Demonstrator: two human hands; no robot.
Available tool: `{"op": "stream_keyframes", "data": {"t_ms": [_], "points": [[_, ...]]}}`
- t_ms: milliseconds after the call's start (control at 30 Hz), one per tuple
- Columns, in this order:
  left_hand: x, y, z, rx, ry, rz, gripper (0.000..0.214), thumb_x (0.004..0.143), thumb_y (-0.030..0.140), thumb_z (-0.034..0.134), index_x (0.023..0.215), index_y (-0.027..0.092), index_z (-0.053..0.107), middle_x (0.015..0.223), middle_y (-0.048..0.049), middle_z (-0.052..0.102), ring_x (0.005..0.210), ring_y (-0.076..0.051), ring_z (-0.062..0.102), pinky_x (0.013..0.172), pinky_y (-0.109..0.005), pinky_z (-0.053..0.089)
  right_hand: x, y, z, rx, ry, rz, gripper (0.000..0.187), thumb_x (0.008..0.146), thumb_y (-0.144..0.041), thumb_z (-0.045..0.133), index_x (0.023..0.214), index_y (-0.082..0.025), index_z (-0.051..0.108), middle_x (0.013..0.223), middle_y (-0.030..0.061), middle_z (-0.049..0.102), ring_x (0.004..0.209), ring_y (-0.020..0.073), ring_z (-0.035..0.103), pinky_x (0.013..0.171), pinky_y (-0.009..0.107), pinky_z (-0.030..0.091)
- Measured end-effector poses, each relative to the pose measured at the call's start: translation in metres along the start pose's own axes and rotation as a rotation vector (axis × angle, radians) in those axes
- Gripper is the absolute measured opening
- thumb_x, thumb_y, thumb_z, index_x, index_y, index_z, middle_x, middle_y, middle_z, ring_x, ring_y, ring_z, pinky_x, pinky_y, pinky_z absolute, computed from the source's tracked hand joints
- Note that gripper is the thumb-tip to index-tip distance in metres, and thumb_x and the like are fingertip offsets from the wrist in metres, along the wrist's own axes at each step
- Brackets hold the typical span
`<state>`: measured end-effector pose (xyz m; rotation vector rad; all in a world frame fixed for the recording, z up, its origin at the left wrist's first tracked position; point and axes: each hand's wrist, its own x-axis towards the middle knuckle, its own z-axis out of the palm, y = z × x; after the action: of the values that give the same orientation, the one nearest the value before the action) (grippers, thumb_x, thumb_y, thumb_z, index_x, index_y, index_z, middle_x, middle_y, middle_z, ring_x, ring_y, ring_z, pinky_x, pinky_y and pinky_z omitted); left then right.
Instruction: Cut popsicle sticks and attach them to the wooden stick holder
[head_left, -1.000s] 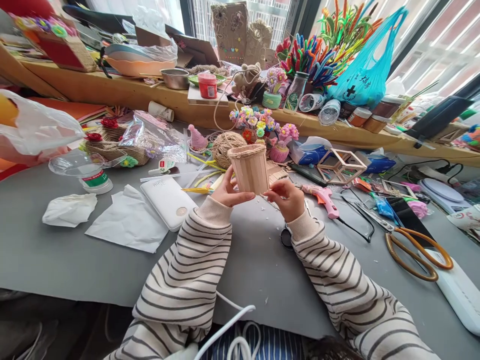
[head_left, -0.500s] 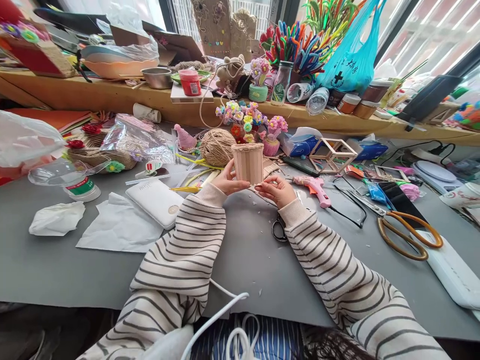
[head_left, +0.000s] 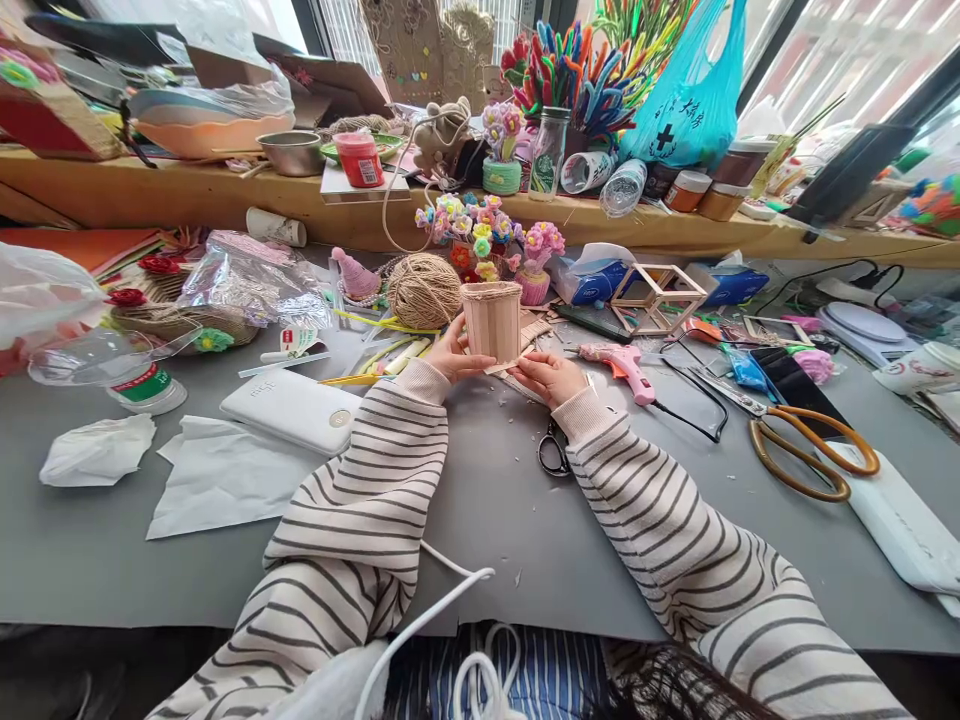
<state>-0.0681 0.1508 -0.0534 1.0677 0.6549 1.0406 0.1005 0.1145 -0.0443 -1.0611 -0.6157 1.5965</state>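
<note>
A small cup covered in upright wooden slats [head_left: 493, 325], with a twine-like band round its rim, is held upright above the table. My left hand [head_left: 451, 356] is closed round its left side and bottom. At the base, a short pale strip [head_left: 501, 368], which looks like wood, runs from the cup to the fingertips of my right hand [head_left: 553, 378], which pinch its end. Behind the cup sits a ball of twine [head_left: 424, 290]. A pink glue gun [head_left: 621, 366] lies to the right of my right hand, and black-handled scissors [head_left: 553, 452] lie below it.
Large scissors [head_left: 814, 440] and a wooden cube frame [head_left: 658, 300] lie to the right. On the left are a white power bank [head_left: 291, 408], paper tissue [head_left: 225, 470] and a cut plastic bottle [head_left: 146, 385]. A crowded wooden shelf [head_left: 337, 215] spans the back. A white cord [head_left: 427, 620] hangs in front.
The view has shifted slightly. The pale strip at the cup's base now shows more clearly between both hands, and the cup is tipped a little so less of its rim's top shows.
</note>
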Motion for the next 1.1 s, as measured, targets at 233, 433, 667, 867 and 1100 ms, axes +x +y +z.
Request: {"op": "stream_keyframes", "data": {"t_ms": [233, 433, 667, 867, 1100], "points": [[-0.0012, -0.0023, 0.0029, 0.121, 0.071, 0.008, 0.078, 0.042, 0.010, 0.076, 0.113, 0.017, 0.043, 0.110, -0.0101, 0.053, 0.114, -0.032, 0.041, 0.092, -0.049, 0.036, 0.0017, 0.0017, -0.0010, 0.044, 0.039, 0.009, 0.020, 0.065, 0.008, 0.059, 0.060, -0.011, 0.052, 0.054, 0.0027, 0.064, 0.054, 0.0109, 0.064, 0.065, 0.020, 0.057], [-0.0011, -0.0037, 0.0025, 0.108, 0.087, -0.003, 0.079, 0.040, 0.009, 0.076, 0.111, 0.019, 0.041, 0.102, -0.0068, 0.055, 0.108, -0.030, 0.047, 0.088, -0.049, 0.039, 0.0020, 0.0026, -0.0003, 0.058, 0.047, 0.002, 0.021, 0.064, 0.008, 0.061, 0.057, -0.010, 0.053, 0.053, 0.0025, 0.064, 0.055, 0.0111, 0.064, 0.069, 0.022, 0.056], [-0.0001, -0.0047, 0.0034, 0.092, 0.075, 0.008, 0.081, 0.039, 0.008, 0.076, 0.111, 0.021, 0.040, 0.095, -0.0035, 0.057, 0.100, -0.026, 0.053, 0.089, -0.047, 0.039, 0.0006, 0.0021, 0.0003, 0.064, 0.046, -0.005, 0.023, 0.064, 0.008, 0.061, 0.055, -0.012, 0.051, 0.052, 0.0017, 0.064, 0.055, 0.0114, 0.065, 0.069, 0.023, 0.056], [-0.0040, -0.0007, 0.0059, 0.066, 0.075, -0.079, 0.086, 0.044, 0.006, 0.074, 0.118, 0.025, 0.033, 0.095, -0.0040, 0.059, 0.091, -0.026, 0.059, 0.081, -0.049, 0.045, -0.0017, 0.0010, 0.0024, 0.073, 0.050, -0.013, 0.026, 0.065, 0.008, 0.059, 0.053, -0.012, 0.049, 0.051, 0.0018, 0.064, 0.056, 0.0114, 0.065, 0.067, 0.021, 0.056], [-0.0068, 0.0024, 0.0079, 0.051, 0.040, -0.090, 0.091, 0.045, 0.004, 0.074, 0.122, 0.028, 0.033, 0.097, -0.0050, 0.061, 0.097, -0.029, 0.057, 0.083, -0.049, 0.044, -0.0022, 0.0018, 0.0027, 0.072, 0.062, -0.040, 0.025, 0.065, 0.007, 0.061, 0.055, -0.013, 0.048, 0.052, 0.0004, 0.063, 0.056, 0.0100, 0.065, 0.064, 0.019, 0.057]]}}
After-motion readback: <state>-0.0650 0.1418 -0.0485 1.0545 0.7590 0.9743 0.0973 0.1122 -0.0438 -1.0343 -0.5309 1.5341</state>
